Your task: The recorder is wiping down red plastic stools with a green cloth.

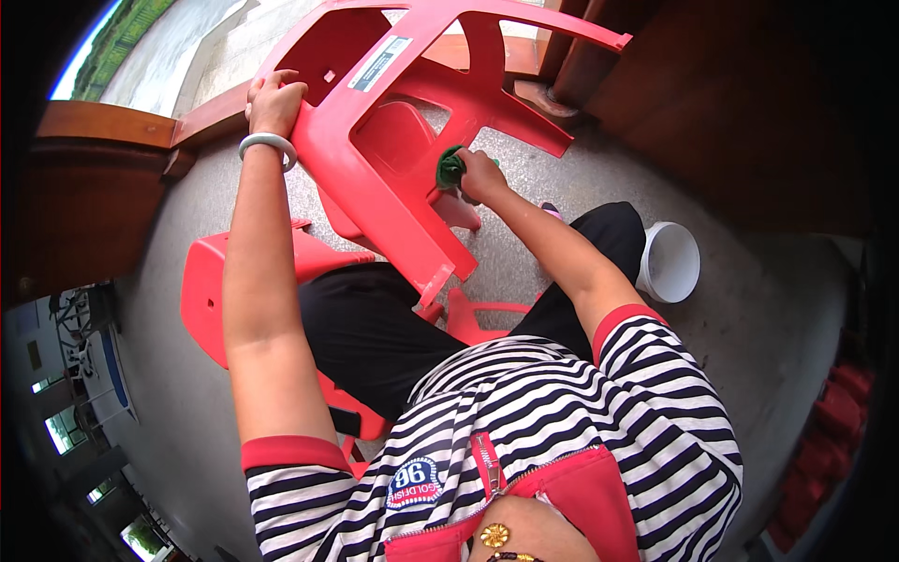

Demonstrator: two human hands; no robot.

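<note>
A red plastic stool (326,137) is held tipped over in front of me, its legs pointing various ways and its open underside partly showing. A label bearing writing is stuck on its side. My left hand (276,105) grips the stool's edge at the upper left; a pale bangle circles that wrist. Bunched in my right hand (483,175) is a green cloth (450,167), close against an inner part of the stool's legs. Whether the cloth touches the plastic there cannot be made out for certain.
Another red plastic stool (204,298) stands by my left leg, and more red stool parts show beneath the held one. A white plastic bucket (671,263) is on the floor beyond my right knee. Wooden panels (105,133) and a doorway lie ahead. Red items are stacked far right.
</note>
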